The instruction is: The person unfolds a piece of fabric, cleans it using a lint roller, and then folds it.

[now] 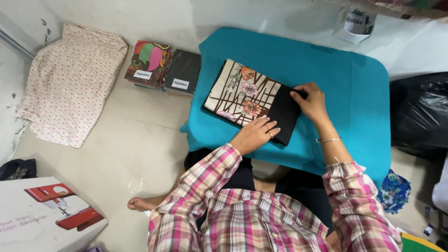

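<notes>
Pale, glossy flooring fills the head view, and a low table [354, 93] covered in teal cloth is set on it in front of a seated person in a pink plaid shirt. On the teal surface a folded scarf [242, 95], cream with brown lines and orange flowers, is laid at a slant, its right end wrapped in a black sleeve [282, 116]. The left hand [255, 135] is pressed flat on the lower edge where print meets black, fingers together and extended, nothing clamped. The right hand [310, 100] is placed at the sleeve's upper right corner, fingertips curled onto the edge; whether the edge is pinched or only pressed cannot be told. Two packed scarves [163, 67] are stacked on the floor just left of the table, a floral cushion [70, 84] lies well apart at far left, and a black bag [420, 116] sits at the right. As a judgement, the fold could be skewed or bunched if the sleeve were tugged at one corner only, and the slippery fabric could slide out from under the flat palm.
</notes>
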